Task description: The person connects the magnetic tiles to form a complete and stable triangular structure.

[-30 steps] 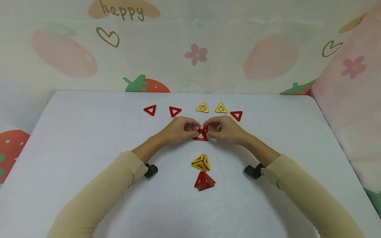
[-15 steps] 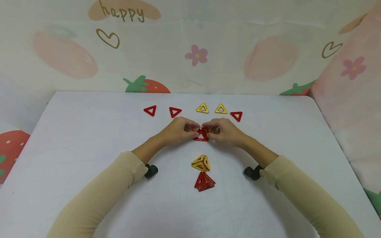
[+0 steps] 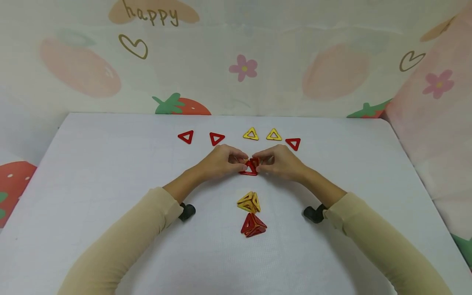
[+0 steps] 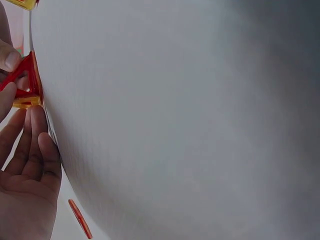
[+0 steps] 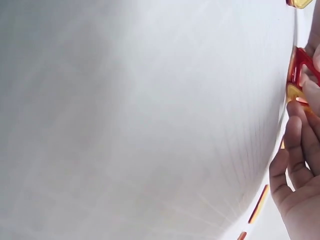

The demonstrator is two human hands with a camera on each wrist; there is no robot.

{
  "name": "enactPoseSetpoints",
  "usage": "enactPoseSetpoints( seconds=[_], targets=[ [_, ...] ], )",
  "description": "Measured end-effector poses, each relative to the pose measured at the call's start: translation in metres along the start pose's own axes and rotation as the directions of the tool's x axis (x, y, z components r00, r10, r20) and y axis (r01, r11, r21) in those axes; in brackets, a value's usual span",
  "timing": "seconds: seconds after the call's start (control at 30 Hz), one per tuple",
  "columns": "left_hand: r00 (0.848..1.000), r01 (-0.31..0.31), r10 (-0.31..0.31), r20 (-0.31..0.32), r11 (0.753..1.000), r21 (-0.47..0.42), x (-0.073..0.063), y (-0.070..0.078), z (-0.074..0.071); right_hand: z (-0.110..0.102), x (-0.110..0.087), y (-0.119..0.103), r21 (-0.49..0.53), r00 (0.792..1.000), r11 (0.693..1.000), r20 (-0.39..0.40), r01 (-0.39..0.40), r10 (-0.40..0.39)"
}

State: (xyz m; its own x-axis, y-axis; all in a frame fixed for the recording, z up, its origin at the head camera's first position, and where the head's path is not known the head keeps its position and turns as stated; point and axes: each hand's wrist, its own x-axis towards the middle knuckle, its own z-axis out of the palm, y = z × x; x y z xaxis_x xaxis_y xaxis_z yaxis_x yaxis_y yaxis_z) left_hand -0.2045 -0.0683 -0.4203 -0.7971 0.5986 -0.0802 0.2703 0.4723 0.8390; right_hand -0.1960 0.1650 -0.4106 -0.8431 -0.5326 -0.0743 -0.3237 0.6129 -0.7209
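Note:
In the head view my left hand [image 3: 223, 159] and right hand [image 3: 280, 162] face each other over the table's middle. Between them is a small cluster of red triangular magnetic tiles [image 3: 249, 172], one leaning toward me. The left fingertips and thumb pinch its left side; the right fingertips and thumb pinch a tile on its right. In the left wrist view a red triangular tile [image 4: 35, 75] stands above a yellowish edge, with the left hand [image 4: 30, 170] beside it. The right wrist view shows the right hand [image 5: 302, 165] below the red tile [image 5: 295, 70]. Fingers partly hide the cluster.
Nearer me stand a yellow pyramid [image 3: 249, 201] and a red pyramid [image 3: 253, 225] made of tiles. Several loose triangles lie along the back, including a red tile [image 3: 186, 137], a yellow tile [image 3: 251, 133] and another red tile [image 3: 293, 144]. A patterned cloth hangs behind.
The right fingers have shifted slightly, and the red tile at the cluster's right has changed its tilt. The left hand stays almost still, as do the pyramids and loose tiles.

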Motion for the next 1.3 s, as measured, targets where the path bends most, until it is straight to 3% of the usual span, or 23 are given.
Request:
enactPoseSetpoints(
  seconds=[0.3,0.7,1.0,1.3],
  targets=[
    [1.000,-0.023,0.023,0.004,1.000,0.010,0.0010,-0.0012,0.0004,0.0011,0.0012,-0.0007,0.031,1.000,0.999,-0.004,0.007,-0.007],
    [0.996,-0.087,0.087,-0.002,0.996,-0.006,-0.0005,-0.0007,-0.0010,0.0019,0.0026,-0.0025,-0.026,0.999,0.999,0.026,0.027,-0.026],
    [0.993,-0.115,0.115,-0.010,0.992,0.056,0.0005,-0.0011,0.0014,0.0020,0.0025,-0.0029,-0.031,0.998,0.998,0.037,0.048,-0.047],
    [0.997,-0.080,0.081,-0.008,0.995,0.052,0.0001,0.0000,0.0026,0.0041,0.0028,-0.0028,-0.063,0.997,0.996,0.038,0.065,-0.062]
  ],
)
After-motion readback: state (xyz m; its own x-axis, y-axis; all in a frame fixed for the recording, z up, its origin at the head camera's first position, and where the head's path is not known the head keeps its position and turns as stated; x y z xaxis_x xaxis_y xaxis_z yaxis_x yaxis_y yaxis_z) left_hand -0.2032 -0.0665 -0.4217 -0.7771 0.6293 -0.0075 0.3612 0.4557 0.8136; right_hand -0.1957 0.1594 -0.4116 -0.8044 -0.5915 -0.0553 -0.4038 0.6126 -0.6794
